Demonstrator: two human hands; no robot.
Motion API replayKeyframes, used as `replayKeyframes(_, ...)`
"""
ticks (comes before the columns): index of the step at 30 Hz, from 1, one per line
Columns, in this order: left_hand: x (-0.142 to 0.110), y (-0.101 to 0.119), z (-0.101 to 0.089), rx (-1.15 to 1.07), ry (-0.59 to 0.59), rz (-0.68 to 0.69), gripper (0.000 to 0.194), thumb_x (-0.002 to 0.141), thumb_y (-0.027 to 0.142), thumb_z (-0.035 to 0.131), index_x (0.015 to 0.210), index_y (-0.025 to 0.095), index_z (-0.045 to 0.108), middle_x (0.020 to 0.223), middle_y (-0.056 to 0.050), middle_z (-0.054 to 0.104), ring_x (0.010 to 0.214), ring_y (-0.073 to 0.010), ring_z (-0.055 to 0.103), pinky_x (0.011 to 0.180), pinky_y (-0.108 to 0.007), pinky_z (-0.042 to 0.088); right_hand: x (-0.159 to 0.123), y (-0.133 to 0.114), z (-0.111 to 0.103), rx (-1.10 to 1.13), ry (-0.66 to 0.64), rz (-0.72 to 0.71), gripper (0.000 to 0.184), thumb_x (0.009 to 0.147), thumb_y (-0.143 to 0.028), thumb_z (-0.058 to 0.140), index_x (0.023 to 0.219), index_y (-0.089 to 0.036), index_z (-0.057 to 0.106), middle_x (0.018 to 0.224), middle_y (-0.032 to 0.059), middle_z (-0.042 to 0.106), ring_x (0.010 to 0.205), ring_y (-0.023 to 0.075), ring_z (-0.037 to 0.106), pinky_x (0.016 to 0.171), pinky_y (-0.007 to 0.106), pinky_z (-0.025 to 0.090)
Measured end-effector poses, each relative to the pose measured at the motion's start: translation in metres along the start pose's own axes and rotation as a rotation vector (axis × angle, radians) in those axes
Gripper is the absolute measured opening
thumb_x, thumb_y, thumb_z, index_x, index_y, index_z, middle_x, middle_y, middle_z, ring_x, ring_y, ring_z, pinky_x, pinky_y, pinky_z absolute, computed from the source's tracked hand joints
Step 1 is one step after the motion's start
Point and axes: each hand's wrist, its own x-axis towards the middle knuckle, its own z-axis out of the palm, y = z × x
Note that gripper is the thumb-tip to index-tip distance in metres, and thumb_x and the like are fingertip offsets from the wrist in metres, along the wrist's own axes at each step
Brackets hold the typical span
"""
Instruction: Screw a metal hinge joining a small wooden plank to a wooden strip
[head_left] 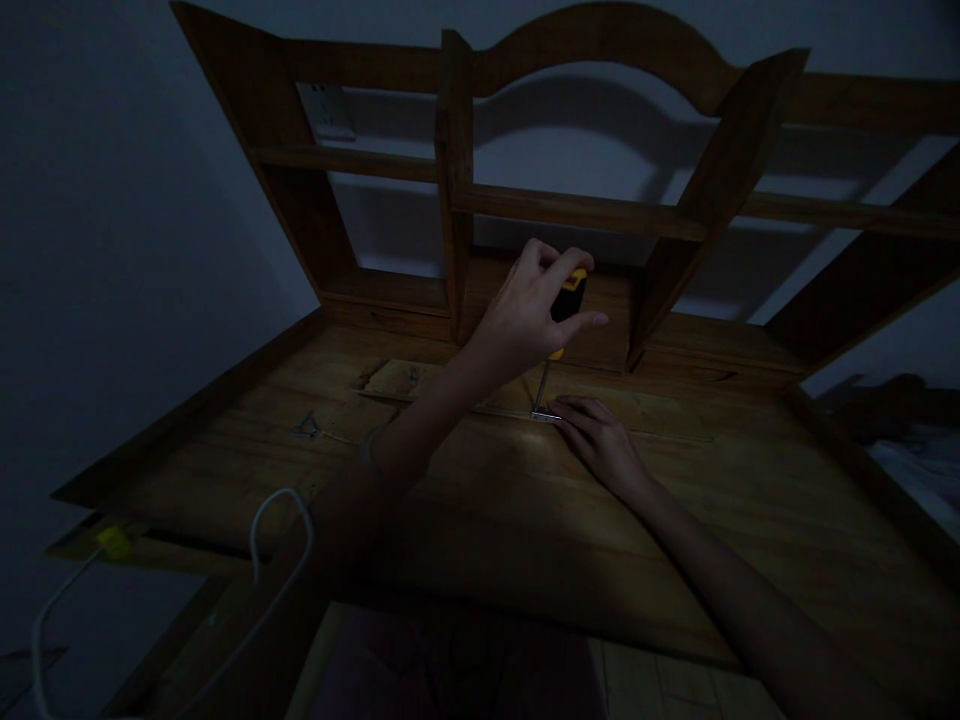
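Observation:
My left hand [525,300] reaches across from the lower left and grips a screwdriver [568,303] by its black and yellow handle, thumb stretched along the near side. The shaft slants down, and its tip meets a small shiny metal piece [546,414], perhaps a hinge or bracket, on a long wooden strip [480,405]. My right hand [600,440] rests low on the wood, its fingertips together and holding the right end of that metal piece. The exact shape of the metal piece is partly covered by my fingers.
Behind my hands rises a wooden shelf unit [577,205] with upright dividers. Several small metal parts [306,427] lie left on the wooden desktop [465,500]. A white cable [289,492] loops at the lower left near a yellow item [114,542]. The light is dim.

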Motion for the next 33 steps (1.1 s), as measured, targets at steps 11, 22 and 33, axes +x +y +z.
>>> replayKeyframes(11, -0.004, 0.005, -0.008, 0.004, -0.071, -0.013, 0.048, 0.085, 0.013, 0.055, 0.131, 0.023, 0.051, 0.117, -0.006, 0.061, 0.105, -0.0222, 0.059, 0.096, -0.039, 0.05, -0.001, 0.002, 0.001, -0.001, 0.0, -0.003, 0.033, 0.101, -0.03, 0.05, 0.131, -0.027, 0.065, 0.127, 0.0071, 0.062, 0.118, 0.0241, 0.057, 0.103, 0.044, 0.05)
replayKeyframes(22, -0.003, 0.001, -0.001, -0.001, 0.009, -0.026, 0.036, 0.089, 0.031, 0.066, 0.124, 0.025, 0.056, 0.119, -0.008, 0.053, 0.109, -0.0265, 0.055, 0.093, -0.042, 0.052, 0.0, 0.001, 0.001, 0.022, 0.016, -0.009, 0.032, 0.101, -0.03, 0.05, 0.129, -0.028, 0.066, 0.126, 0.007, 0.063, 0.117, 0.0243, 0.058, 0.102, 0.044, 0.05)
replayKeyframes(33, -0.003, 0.005, -0.01, -0.012, -0.097, 0.082, 0.037, 0.086, 0.01, 0.051, 0.122, 0.02, 0.058, 0.12, -0.006, 0.063, 0.113, -0.0217, 0.057, 0.1, -0.038, 0.044, 0.0, 0.001, 0.001, 0.016, 0.012, -0.016, 0.031, 0.101, -0.03, 0.052, 0.129, -0.025, 0.066, 0.126, 0.007, 0.062, 0.118, 0.0234, 0.057, 0.103, 0.043, 0.049)
